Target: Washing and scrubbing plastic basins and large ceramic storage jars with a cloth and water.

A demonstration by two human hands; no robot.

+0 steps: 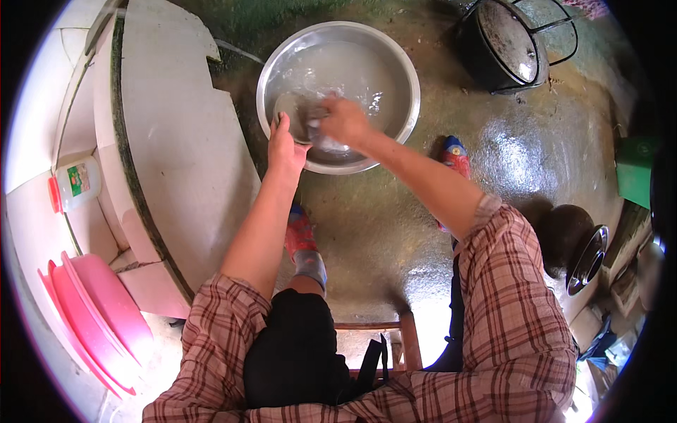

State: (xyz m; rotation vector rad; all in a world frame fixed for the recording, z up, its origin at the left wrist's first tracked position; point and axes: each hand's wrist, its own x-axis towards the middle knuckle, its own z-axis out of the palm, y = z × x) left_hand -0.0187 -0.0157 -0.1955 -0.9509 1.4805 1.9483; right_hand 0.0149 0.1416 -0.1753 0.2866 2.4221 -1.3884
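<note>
A wide metal basin (412, 100) of cloudy water stands on the wet floor before me. My left hand (285, 145) grips the rim of a round bowl or dish (288, 108), tilted over the basin's near left part. Its material is hard to tell. My right hand (341, 119) is at the bowl's right side, its fingers closed on a blurred greyish thing (316, 113), perhaps a scrubber or cloth. Splashes show around both hands.
A lidded black pot (476, 53) stands at the upper right, a dark round pot (563, 238) at the right. A pale slab (180, 106) borders the left, with pink basins (106, 301) and a plastic jar (79, 182) beyond. A green container (634, 172) is far right.
</note>
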